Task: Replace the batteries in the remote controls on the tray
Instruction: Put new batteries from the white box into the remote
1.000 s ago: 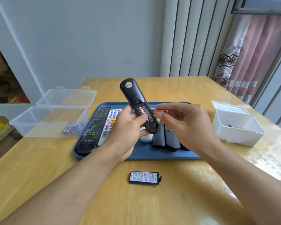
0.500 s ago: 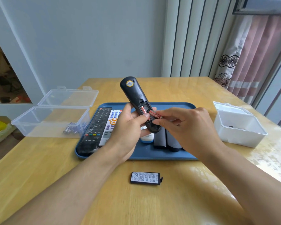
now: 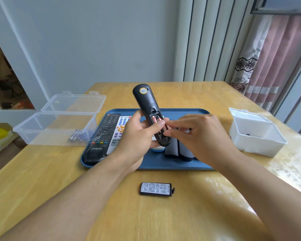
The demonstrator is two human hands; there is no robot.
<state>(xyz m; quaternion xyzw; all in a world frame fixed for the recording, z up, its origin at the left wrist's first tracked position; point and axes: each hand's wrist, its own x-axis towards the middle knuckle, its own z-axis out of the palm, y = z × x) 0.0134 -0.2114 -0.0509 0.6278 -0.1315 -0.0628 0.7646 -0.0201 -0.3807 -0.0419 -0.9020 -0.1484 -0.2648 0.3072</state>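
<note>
My left hand point(image 3: 137, 136) grips a black remote point(image 3: 144, 100) above the blue tray point(image 3: 181, 113), its back towards me and tilted up and away. The battery bay is open and two red batteries point(image 3: 155, 119) show inside it. At the bay's lower end, the thumb and forefinger of my right hand point(image 3: 202, 136) pinch the right-hand battery. The remote's black battery cover point(image 3: 155, 188) lies label up on the table, in front of the tray.
The tray holds a black TNTF remote point(image 3: 104, 134), a white remote point(image 3: 120, 129) and two dark remotes point(image 3: 172, 148). An open clear box point(image 3: 56, 126) with several batteries point(image 3: 78, 135) stands at the left. An open white box point(image 3: 257, 136) stands at the right.
My right hand carried a red battery from beside the remote to the open bay and has laid it in next to the first one. My left hand kept the remote steady.
</note>
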